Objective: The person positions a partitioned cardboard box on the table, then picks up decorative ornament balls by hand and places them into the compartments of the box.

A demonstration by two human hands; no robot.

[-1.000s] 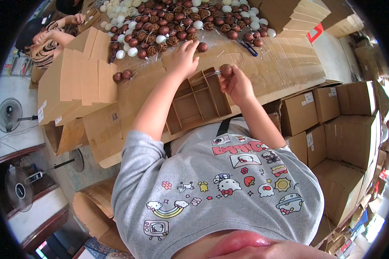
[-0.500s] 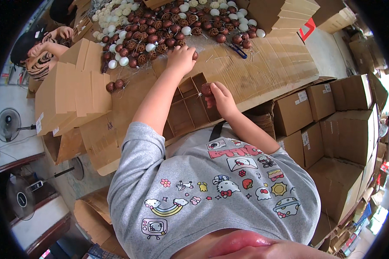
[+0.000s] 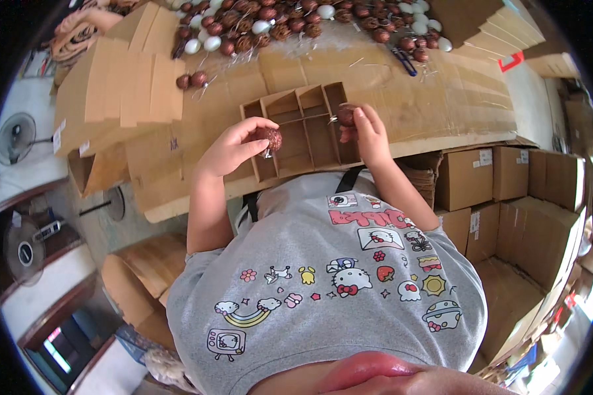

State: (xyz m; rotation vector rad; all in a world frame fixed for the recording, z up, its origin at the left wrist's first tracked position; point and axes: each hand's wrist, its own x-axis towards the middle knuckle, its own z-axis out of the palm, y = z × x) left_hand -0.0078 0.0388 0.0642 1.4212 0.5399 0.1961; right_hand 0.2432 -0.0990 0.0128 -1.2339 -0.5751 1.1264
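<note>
Between my fingers and thumb, my left hand [image 3: 234, 146] grips a brown glittery ball ornament [image 3: 270, 139] with a silvery cap, over the left part of a divided cardboard box [image 3: 295, 141]. My right hand [image 3: 367, 135] is closed on a second brown glittery ball [image 3: 346, 116], its silver cap pointing left, at the box's right side. The box lies on the table close to my body, and its visible compartments hold nothing. Part of its left and right sides is hidden by my hands.
A heap of brown, white and woven balls [image 3: 277, 26] covers the far table. Two brown balls [image 3: 191, 80] lie apart at left. Blue-handled cutters [image 3: 405, 60] rest far right. Stacked cardboard [image 3: 118, 85] stands left; cartons [image 3: 458, 178] stand right. Another person's arm [image 3: 92, 20] shows far left.
My left hand has drawn back from the heap to the box, bringing a brown ball. My right hand still holds its ball near the box's right side. The view has shifted.
</note>
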